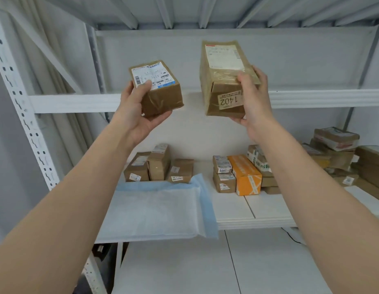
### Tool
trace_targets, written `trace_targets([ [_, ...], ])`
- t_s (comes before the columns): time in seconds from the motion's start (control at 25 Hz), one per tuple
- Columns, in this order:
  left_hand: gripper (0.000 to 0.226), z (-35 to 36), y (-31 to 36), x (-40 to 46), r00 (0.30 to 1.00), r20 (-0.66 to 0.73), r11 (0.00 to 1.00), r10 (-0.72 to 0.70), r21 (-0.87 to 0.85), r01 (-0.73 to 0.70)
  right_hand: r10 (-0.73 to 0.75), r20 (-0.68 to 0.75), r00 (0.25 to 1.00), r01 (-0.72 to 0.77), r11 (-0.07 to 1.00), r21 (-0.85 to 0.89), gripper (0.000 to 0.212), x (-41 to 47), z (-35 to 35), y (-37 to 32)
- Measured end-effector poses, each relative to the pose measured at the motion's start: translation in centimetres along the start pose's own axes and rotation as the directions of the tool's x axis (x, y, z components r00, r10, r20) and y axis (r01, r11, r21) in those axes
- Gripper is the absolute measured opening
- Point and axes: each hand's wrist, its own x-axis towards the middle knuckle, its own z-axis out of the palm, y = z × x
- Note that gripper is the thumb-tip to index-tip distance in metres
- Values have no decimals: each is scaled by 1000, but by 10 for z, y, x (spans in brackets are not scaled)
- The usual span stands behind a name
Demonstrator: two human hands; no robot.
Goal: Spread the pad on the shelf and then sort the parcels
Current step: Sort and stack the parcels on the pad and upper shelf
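The left hand (139, 115) grips a small brown parcel (157, 88); the right hand (251, 100) grips a taller parcel (223, 79) numbered 1402. Both are raised before the upper shelf (311, 98). Below, a blue-edged pad (159, 209) lies spread on the shelf's left, three parcels (159, 166) at its far edge.

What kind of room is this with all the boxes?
Probably a parcel storeroom or mail room. White metal shelving holds many taped cardboard parcels with shipping labels, and the person's right hand holds a tall parcel with a sticker reading 1402.

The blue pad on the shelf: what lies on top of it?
Three brown parcels stand along the rear edge of the pad. Whether their bases rest fully on it cannot be seen.
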Motion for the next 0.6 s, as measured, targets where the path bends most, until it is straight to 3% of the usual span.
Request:
trace_targets([
  [0.2,26,26,10,51,1000,8,995,20,98,-21,-20,38,999,23,996,-86,46,62,4,-12],
  [0.32,28,39,15,83,998,5,985,57,165,-57,-84,26,996,86,987,-133,40,98,10,-15],
  [0.6,30,45,6,134,985,-162,950,65,312,-11,-78,-124,989,57,984,-168,36,153,21,6],
])
